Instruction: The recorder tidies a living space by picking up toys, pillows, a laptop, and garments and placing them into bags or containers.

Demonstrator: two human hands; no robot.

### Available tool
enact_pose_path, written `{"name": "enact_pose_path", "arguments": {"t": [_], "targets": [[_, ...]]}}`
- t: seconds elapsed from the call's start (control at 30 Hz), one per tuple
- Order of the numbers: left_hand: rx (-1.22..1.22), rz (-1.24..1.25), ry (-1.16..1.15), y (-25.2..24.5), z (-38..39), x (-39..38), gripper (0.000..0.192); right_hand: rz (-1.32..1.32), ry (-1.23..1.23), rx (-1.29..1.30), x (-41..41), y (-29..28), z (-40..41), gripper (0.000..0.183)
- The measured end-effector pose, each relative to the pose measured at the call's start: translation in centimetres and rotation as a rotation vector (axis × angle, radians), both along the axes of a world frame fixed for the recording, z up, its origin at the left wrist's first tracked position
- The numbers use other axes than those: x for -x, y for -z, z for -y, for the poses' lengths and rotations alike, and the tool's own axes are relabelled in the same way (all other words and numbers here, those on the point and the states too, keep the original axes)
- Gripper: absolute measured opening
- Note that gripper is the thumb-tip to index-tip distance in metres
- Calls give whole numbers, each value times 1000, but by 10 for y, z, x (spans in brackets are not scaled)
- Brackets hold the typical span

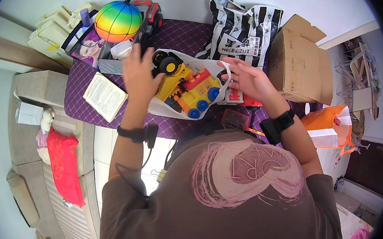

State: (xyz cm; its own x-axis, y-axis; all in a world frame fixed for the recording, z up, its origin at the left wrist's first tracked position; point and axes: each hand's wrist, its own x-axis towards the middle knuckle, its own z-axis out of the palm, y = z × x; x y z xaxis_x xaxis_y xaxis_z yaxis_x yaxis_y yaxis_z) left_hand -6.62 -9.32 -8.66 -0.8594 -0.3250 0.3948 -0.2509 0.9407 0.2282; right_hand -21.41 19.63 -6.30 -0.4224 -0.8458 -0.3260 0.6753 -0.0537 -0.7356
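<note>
A white plastic bag (162, 109) lies open on the purple quilted cloth, with toy vehicles in it. Inside are a yellow and red toy train (199, 89) with blue wheels and a yellow toy truck (174, 81) with black wheels. My left hand (138, 74) hovers with spread fingers at the bag's left side, near the truck; it appears to hold nothing. My right hand (251, 78) is at the bag's right edge, fingers apart, against the white handle loop (227, 72); no firm grip shows. A white and red toy (234, 95) lies partly hidden beside the bag.
A rainbow ball (119, 21) rests on a grey box (110, 66) at the back left, near a booklet (106, 97). Behind the bag stands a black-and-white striped bag (254, 18). To the right are a cardboard box (294, 63) and an orange bag (324, 119).
</note>
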Motion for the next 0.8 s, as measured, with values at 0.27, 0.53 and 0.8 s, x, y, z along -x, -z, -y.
{"name": "enact_pose_path", "arguments": {"t": [0.27, 0.53, 0.8], "targets": [[-1613, -115, -65, 1, 52, -60, 53, -24, -122, -135, 23, -14, 16, 41], [-1479, -434, 201, -81, 39, -38, 40, -664, -185, 22, 73, -95, 134, 42], [-1520, -200, 392, -78, 21, 24, 41, -430, 19, 45, 130, -111, 170, 44]]}}
